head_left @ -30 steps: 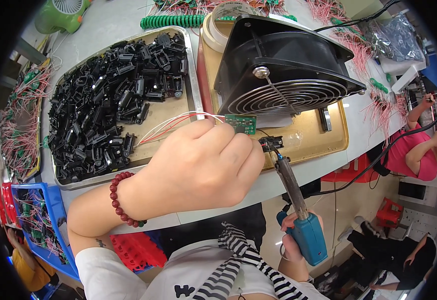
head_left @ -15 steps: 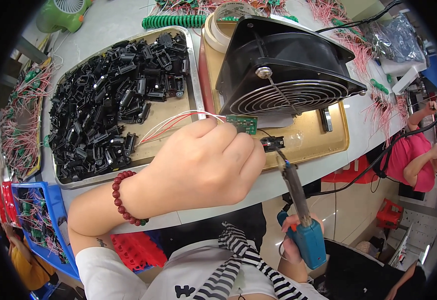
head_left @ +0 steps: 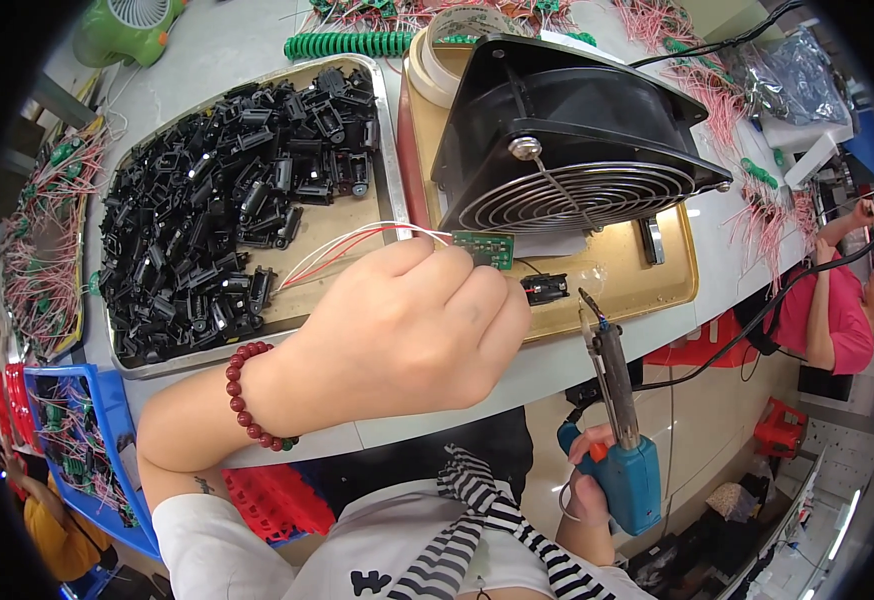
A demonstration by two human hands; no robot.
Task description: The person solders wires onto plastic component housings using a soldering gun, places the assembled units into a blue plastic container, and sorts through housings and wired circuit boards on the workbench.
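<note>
In the head view, our left hand [head_left: 422, 325] has its fingers curled in, but the fingertips are hidden, so we cannot tell what they pinch. A small black plastic holder [head_left: 547, 289] is just right of them, by the front of the gold tray [head_left: 669, 284]. A green circuit board [head_left: 487, 250] with red and white wires [head_left: 342, 247] is by our knuckles. Our right hand [head_left: 587, 500] is wrapped around a teal soldering gun [head_left: 634, 490], its tip near the holder but not touching.
</note>
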